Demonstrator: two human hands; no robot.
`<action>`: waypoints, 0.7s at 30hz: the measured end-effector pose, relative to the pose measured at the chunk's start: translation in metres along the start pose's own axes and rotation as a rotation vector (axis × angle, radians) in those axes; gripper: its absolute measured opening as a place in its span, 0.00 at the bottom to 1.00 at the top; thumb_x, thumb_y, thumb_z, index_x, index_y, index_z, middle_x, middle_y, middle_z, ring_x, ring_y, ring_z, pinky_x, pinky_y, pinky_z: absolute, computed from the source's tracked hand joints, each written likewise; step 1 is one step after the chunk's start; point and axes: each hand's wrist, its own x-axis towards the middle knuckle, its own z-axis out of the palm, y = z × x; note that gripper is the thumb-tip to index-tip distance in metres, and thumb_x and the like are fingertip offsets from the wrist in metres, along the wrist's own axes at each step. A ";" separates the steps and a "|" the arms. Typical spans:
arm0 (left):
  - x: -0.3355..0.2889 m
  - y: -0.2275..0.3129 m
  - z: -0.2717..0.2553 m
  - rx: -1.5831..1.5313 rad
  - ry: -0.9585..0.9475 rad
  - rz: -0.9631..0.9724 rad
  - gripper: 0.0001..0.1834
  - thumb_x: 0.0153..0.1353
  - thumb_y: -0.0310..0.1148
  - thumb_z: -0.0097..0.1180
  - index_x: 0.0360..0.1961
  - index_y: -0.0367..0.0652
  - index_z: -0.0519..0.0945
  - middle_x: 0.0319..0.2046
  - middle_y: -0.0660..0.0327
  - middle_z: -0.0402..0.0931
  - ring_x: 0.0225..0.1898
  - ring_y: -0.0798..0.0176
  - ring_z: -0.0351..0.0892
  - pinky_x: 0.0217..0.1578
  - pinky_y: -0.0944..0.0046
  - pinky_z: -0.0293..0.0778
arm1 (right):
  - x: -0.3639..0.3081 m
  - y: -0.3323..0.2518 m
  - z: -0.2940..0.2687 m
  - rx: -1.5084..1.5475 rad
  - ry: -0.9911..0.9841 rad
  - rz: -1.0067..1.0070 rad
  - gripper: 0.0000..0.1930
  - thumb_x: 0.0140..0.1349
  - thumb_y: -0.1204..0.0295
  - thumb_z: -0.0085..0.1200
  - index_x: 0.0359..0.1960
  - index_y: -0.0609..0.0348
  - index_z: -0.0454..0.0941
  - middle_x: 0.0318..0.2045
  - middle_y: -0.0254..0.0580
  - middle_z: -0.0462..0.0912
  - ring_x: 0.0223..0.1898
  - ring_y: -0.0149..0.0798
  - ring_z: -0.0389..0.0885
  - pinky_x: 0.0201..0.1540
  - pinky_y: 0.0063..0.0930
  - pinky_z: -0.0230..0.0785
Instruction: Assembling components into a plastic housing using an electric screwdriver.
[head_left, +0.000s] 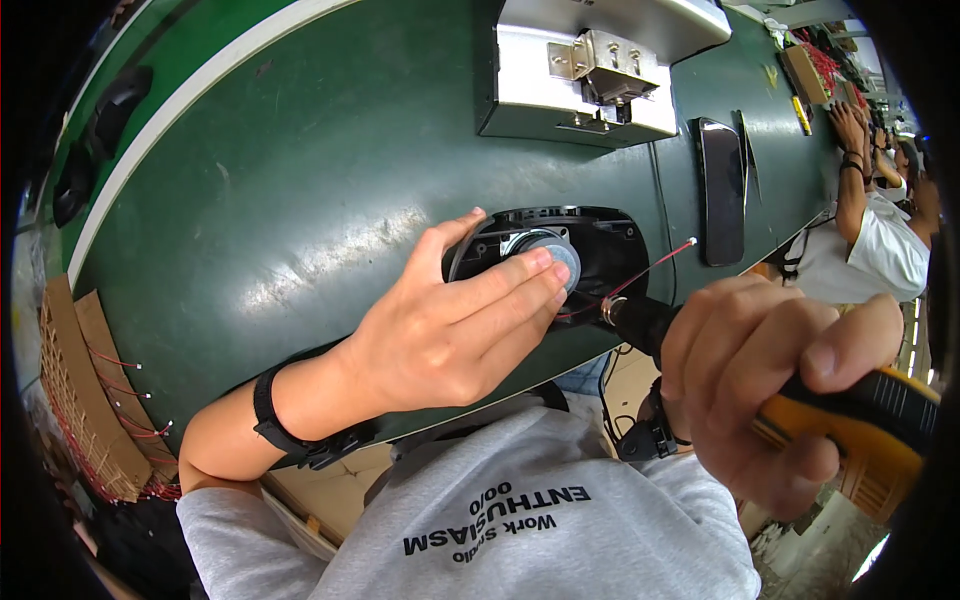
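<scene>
A round speaker with a grey back sits inside an oval black plastic housing near the table's front edge. My left hand grips the housing, thumb at its far left rim and fingers pressed on the speaker. A thin red and black wire with a small white plug runs out to the right. My right hand is wrapped round a yellow and black electric screwdriver. Its nose points left at the housing's near right side; whether the tip touches a screw cannot be made out.
A silver metal fixture stands at the back of the green table. Right of it lie a black phone and tweezers. Cardboard with several red wires is at the left. Another person works at the far right.
</scene>
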 end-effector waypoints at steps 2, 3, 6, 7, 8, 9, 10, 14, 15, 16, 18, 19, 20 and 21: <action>0.001 0.001 0.002 -0.007 0.014 -0.008 0.10 0.50 0.27 0.73 0.37 0.44 0.91 0.48 0.65 0.86 0.54 0.66 0.86 0.52 0.43 0.78 | -0.005 -0.002 0.000 0.000 0.005 0.009 0.21 0.70 0.52 0.60 0.48 0.50 0.64 0.18 0.29 0.75 0.13 0.29 0.73 0.17 0.24 0.68; 0.002 0.001 0.001 -0.008 0.014 -0.011 0.10 0.50 0.27 0.73 0.37 0.44 0.91 0.48 0.65 0.86 0.54 0.66 0.86 0.52 0.43 0.78 | -0.003 -0.001 0.004 -0.001 0.007 0.012 0.21 0.70 0.52 0.61 0.48 0.50 0.64 0.18 0.29 0.75 0.13 0.29 0.73 0.17 0.24 0.68; 0.002 -0.001 0.001 -0.022 0.007 -0.027 0.10 0.51 0.27 0.73 0.37 0.44 0.91 0.47 0.65 0.86 0.54 0.66 0.86 0.52 0.43 0.78 | 0.008 0.012 0.010 -0.004 0.013 0.024 0.22 0.70 0.52 0.62 0.47 0.49 0.64 0.18 0.29 0.76 0.13 0.29 0.74 0.16 0.24 0.68; 0.003 -0.002 0.001 -0.037 0.004 -0.029 0.10 0.51 0.27 0.73 0.37 0.44 0.91 0.47 0.65 0.86 0.54 0.66 0.86 0.52 0.43 0.78 | 0.009 0.012 0.009 -0.006 0.016 0.027 0.22 0.69 0.52 0.63 0.47 0.49 0.64 0.18 0.29 0.76 0.12 0.29 0.74 0.16 0.24 0.68; 0.003 -0.003 0.001 -0.053 0.001 -0.030 0.11 0.51 0.27 0.73 0.38 0.45 0.91 0.47 0.65 0.86 0.54 0.66 0.86 0.52 0.43 0.78 | 0.010 0.013 0.008 -0.007 0.018 0.030 0.22 0.69 0.52 0.63 0.47 0.49 0.64 0.18 0.29 0.76 0.12 0.29 0.74 0.16 0.24 0.68; 0.005 -0.004 0.000 -0.049 0.001 -0.031 0.11 0.51 0.27 0.73 0.38 0.45 0.91 0.47 0.65 0.86 0.54 0.66 0.86 0.52 0.43 0.78 | 0.011 0.014 0.007 0.010 0.015 0.024 0.22 0.69 0.53 0.63 0.46 0.49 0.64 0.17 0.29 0.76 0.12 0.29 0.74 0.16 0.24 0.68; 0.006 -0.005 -0.001 -0.049 0.003 -0.022 0.11 0.51 0.27 0.73 0.38 0.45 0.91 0.47 0.65 0.86 0.53 0.66 0.86 0.53 0.43 0.77 | 0.012 0.014 0.006 0.026 0.012 0.017 0.22 0.69 0.53 0.63 0.46 0.50 0.64 0.17 0.29 0.75 0.12 0.29 0.73 0.16 0.24 0.68; 0.005 -0.008 -0.004 -0.004 0.004 0.025 0.13 0.51 0.30 0.73 0.40 0.44 0.90 0.48 0.64 0.86 0.54 0.65 0.85 0.54 0.42 0.76 | 0.017 0.026 0.015 0.114 0.062 -0.108 0.21 0.70 0.56 0.63 0.45 0.53 0.63 0.16 0.29 0.74 0.12 0.30 0.72 0.16 0.24 0.67; 0.008 -0.009 -0.003 0.022 0.011 0.043 0.13 0.51 0.30 0.73 0.40 0.44 0.90 0.48 0.64 0.86 0.54 0.65 0.85 0.54 0.42 0.76 | 0.015 0.015 0.018 0.039 0.135 -0.060 0.21 0.70 0.58 0.62 0.45 0.54 0.62 0.16 0.30 0.73 0.12 0.29 0.70 0.16 0.25 0.66; 0.003 -0.012 -0.001 -0.039 0.003 0.054 0.15 0.51 0.31 0.73 0.42 0.43 0.89 0.49 0.63 0.85 0.55 0.64 0.85 0.55 0.42 0.75 | 0.012 0.020 0.024 0.081 0.158 -0.073 0.20 0.70 0.58 0.62 0.45 0.54 0.62 0.16 0.31 0.72 0.12 0.29 0.69 0.16 0.25 0.65; -0.008 -0.021 -0.002 -0.116 -0.022 0.068 0.21 0.51 0.35 0.74 0.47 0.42 0.86 0.51 0.61 0.83 0.58 0.62 0.83 0.56 0.40 0.73 | 0.009 0.033 0.034 0.187 0.166 -0.112 0.21 0.70 0.58 0.61 0.48 0.56 0.62 0.16 0.32 0.71 0.14 0.29 0.67 0.17 0.24 0.63; -0.012 -0.023 -0.005 -0.143 -0.035 0.073 0.24 0.51 0.36 0.74 0.50 0.42 0.84 0.53 0.60 0.82 0.59 0.61 0.81 0.56 0.40 0.72 | 0.008 0.036 0.034 0.240 0.153 -0.132 0.22 0.71 0.58 0.60 0.50 0.58 0.63 0.17 0.32 0.71 0.15 0.30 0.67 0.18 0.24 0.63; -0.004 -0.024 -0.013 -0.164 -0.098 0.093 0.28 0.49 0.38 0.75 0.51 0.40 0.83 0.54 0.60 0.81 0.61 0.60 0.80 0.57 0.40 0.71 | 0.008 0.025 0.027 0.275 0.180 -0.159 0.25 0.70 0.60 0.62 0.55 0.60 0.62 0.21 0.34 0.73 0.18 0.31 0.68 0.21 0.27 0.66; -0.004 -0.025 -0.017 -0.129 -0.103 0.106 0.29 0.47 0.40 0.75 0.51 0.40 0.83 0.54 0.60 0.80 0.61 0.59 0.79 0.57 0.40 0.70 | 0.009 0.020 0.021 0.327 0.201 -0.176 0.29 0.69 0.61 0.65 0.60 0.62 0.61 0.25 0.36 0.75 0.20 0.32 0.70 0.24 0.30 0.70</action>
